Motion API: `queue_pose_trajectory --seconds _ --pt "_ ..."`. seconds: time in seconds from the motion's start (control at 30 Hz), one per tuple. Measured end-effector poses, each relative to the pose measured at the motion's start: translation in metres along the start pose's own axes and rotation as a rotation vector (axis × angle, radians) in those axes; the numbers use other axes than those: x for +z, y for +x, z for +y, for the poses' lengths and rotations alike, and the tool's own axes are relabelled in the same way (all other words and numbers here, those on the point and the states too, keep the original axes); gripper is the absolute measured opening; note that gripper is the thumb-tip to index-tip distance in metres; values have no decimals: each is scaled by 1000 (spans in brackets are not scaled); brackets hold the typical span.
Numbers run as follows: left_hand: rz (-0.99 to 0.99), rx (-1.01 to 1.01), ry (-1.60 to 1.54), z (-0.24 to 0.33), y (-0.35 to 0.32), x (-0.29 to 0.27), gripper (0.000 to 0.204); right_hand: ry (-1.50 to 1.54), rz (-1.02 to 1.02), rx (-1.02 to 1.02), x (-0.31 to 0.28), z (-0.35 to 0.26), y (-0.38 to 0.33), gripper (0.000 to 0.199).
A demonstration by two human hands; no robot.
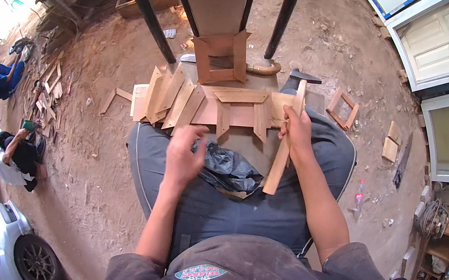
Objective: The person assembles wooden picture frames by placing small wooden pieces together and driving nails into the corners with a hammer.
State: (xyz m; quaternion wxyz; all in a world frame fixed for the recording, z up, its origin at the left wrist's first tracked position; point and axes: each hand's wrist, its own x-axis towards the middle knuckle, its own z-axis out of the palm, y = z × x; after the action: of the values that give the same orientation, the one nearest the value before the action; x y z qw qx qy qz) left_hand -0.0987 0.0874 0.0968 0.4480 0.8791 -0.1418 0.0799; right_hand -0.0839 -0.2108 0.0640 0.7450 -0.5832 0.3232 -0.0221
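My right hand (296, 128) is wrapped round the pale wooden handle of a hammer (278, 168), whose dark head (304, 75) points away from me. My left hand (182, 156) is slightly blurred, its fingers curled in; anything between them is too small to make out. Just right of it, a crumpled black plastic bag (228, 166) lies between my thighs. Beyond both hands, joined wooden strips (241, 97) with angled ends rest on a board across my lap. More cut pieces (166, 93) are stacked at the left of the board.
A small wooden frame (222, 60) stands beyond the board, between dark metal legs (151, 21). Another frame (343, 108) lies on the ground at right. White framed panels (438, 39) line the right side. Two people (3, 76) sit far left, near wood scraps; a silver car (25, 262) is parked below.
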Motion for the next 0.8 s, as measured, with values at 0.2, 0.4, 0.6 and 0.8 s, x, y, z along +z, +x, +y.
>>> queue_pose_trajectory --seconds 0.2,0.4,0.6,0.8 --pt "-511 346 -78 71 -54 42 13 62 -40 12 4 -13 -5 22" --pt "-622 364 317 54 -59 54 42 24 -58 -60 -6 -24 -5 23" --pt "-633 361 442 34 -60 21 24 126 -26 44 -24 -30 7 23" --pt "-479 311 168 59 -31 -20 22 55 -50 124 -16 -9 12 22"
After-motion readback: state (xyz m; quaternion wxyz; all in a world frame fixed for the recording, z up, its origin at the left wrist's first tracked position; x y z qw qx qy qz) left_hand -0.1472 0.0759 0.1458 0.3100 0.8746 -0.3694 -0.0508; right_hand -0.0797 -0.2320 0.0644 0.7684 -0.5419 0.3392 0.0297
